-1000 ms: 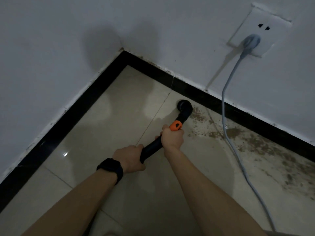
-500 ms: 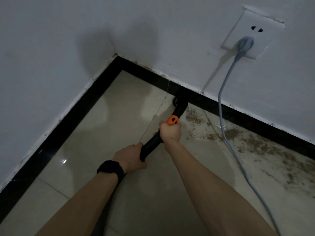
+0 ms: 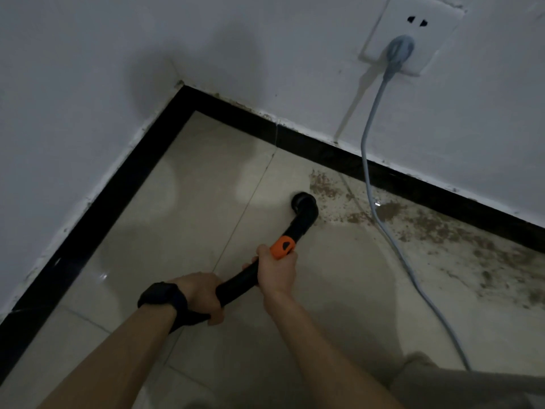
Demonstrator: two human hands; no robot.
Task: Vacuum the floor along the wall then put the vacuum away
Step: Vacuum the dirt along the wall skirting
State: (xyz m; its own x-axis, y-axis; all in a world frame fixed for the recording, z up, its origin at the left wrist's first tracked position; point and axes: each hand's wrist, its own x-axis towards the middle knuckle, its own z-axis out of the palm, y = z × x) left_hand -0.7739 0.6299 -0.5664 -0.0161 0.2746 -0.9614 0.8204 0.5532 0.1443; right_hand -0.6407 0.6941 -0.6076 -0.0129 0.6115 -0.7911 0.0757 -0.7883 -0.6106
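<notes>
Both hands grip the black vacuum hose (image 3: 239,286): left hand (image 3: 200,293) rearward, right hand (image 3: 277,270) behind the orange collar (image 3: 282,247); the round nozzle (image 3: 303,202) ahead stands clear of the glossy black baseboard (image 3: 324,154).

No legible text anywhere.

Tallied by kind.
Counted two hands, left hand (image 3: 203,293) and right hand (image 3: 277,271); one vacuum wand (image 3: 300,222); one wristwatch (image 3: 162,295); one wall socket (image 3: 413,33); one plug (image 3: 399,48); one grey cord (image 3: 365,160); two walls, left wall (image 3: 73,98) and far wall (image 3: 295,54).
</notes>
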